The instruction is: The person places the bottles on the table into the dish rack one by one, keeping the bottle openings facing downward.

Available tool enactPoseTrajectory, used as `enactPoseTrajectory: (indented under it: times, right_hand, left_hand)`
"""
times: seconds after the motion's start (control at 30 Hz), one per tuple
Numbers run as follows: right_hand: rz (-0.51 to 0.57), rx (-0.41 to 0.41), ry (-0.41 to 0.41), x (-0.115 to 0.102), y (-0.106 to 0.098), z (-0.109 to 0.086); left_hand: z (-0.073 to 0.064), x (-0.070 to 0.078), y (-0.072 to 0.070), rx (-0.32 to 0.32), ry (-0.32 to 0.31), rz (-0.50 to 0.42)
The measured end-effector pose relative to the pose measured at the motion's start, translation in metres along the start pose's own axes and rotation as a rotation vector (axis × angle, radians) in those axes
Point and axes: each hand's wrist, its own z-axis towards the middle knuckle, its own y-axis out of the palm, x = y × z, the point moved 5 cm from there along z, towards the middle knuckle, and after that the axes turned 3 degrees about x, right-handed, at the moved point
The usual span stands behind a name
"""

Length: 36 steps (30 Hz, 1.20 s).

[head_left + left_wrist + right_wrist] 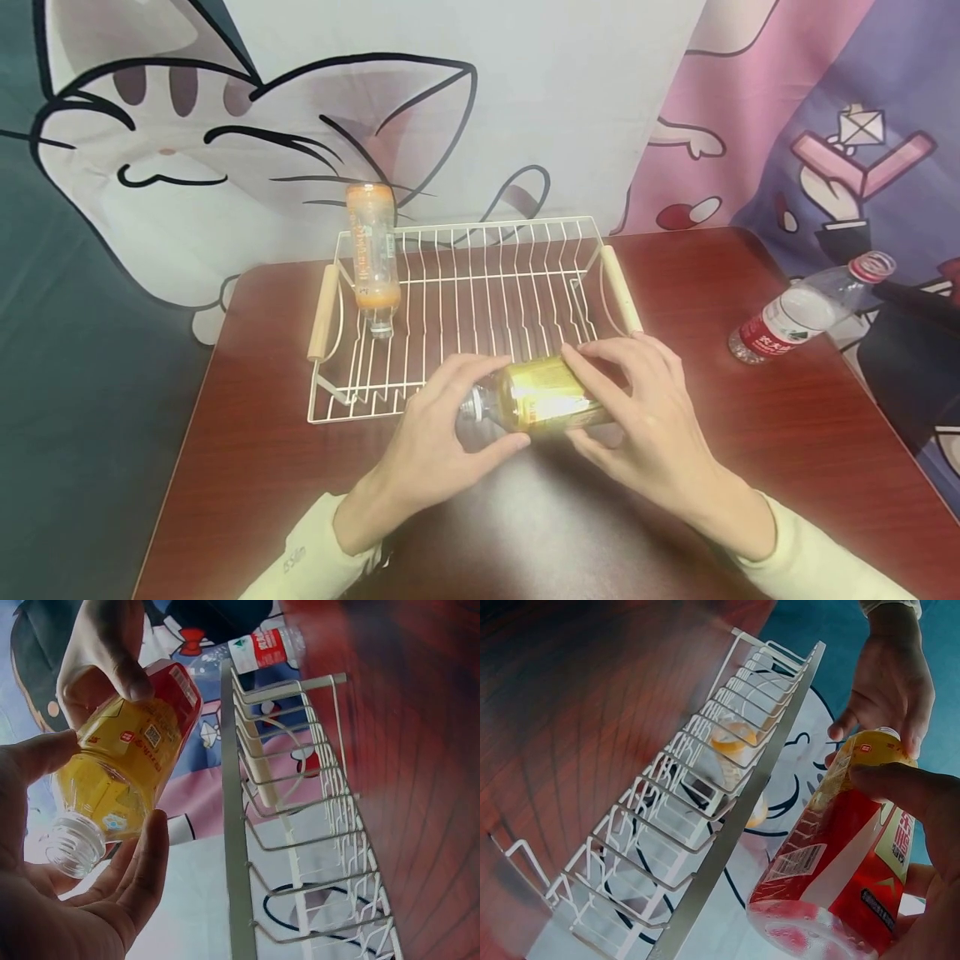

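A clear plastic bottle (547, 393) with a yellow and red label lies tilted in the air before the rack, its bare threaded mouth (75, 844) pointing left. My right hand (648, 417) grips its body, thumb on one side and fingers on the other. Around the neck end curves my left hand (442, 433), its thumb and fingertips on opposite sides of the shoulder. In the right wrist view the red lower label and clear base (802, 930) show. Behind both hands stands a white wire dish rack (480, 275) with wooden handles.
An orange-banded clear bottle (375, 258) leans upside down in the rack's left end. At the table's right, a clear bottle with a red and white label (787, 321) appears tilted in view. The dark red table (247, 467) meets a cartoon-printed cloth (570, 108) at the back.
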Motion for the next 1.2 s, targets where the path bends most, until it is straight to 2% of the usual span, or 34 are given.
enactPoseTrajectory:
  times: [0.17, 0.27, 0.33, 0.4, 0.5, 0.63, 0.73, 0.8, 0.9, 1.03, 1.2]
  right_hand:
    - [0.029, 0.000, -0.007, 0.000, 0.002, 0.001]
    - [0.084, 0.015, 0.017, 0.002, 0.000, 0.004]
    - [0.138, 0.037, 0.080, 0.005, -0.004, 0.006]
    - [0.221, 0.077, 0.192, 0.010, -0.010, 0.006]
    - [0.529, 0.149, 0.462, 0.021, -0.014, 0.001]
    - [1.040, 0.274, 0.794, 0.032, -0.007, -0.009]
    - [1.285, 0.280, 0.914, 0.032, 0.005, -0.012]
    - [1.405, 0.267, 0.942, 0.028, 0.012, -0.012]
    - [1.496, 0.275, 0.933, 0.022, 0.020, -0.011]
    - [1.535, 0.317, 0.924, 0.016, 0.028, -0.009]
    - [1.512, 0.364, 0.931, 0.015, 0.031, -0.003]
  left_hand:
    - [-0.002, -0.004, 0.000, 0.047, -0.021, -0.066]
    - [-0.003, -0.006, -0.003, 0.086, -0.026, -0.081]
    - [-0.003, -0.008, -0.005, 0.123, -0.034, -0.084]
    - [-0.004, -0.010, -0.009, 0.167, -0.044, -0.094]
    - [-0.005, -0.011, -0.015, 0.233, -0.051, -0.120]
    - [-0.005, -0.010, -0.020, 0.290, -0.029, -0.161]
    - [-0.004, -0.009, -0.019, 0.309, 0.006, -0.195]
    - [-0.003, -0.008, -0.018, 0.315, 0.027, -0.223]
    - [-0.004, -0.008, -0.015, 0.325, 0.033, -0.235]
    - [-0.004, -0.008, -0.011, 0.324, 0.025, -0.227]
    - [-0.003, -0.007, -0.008, 0.316, 0.016, -0.248]
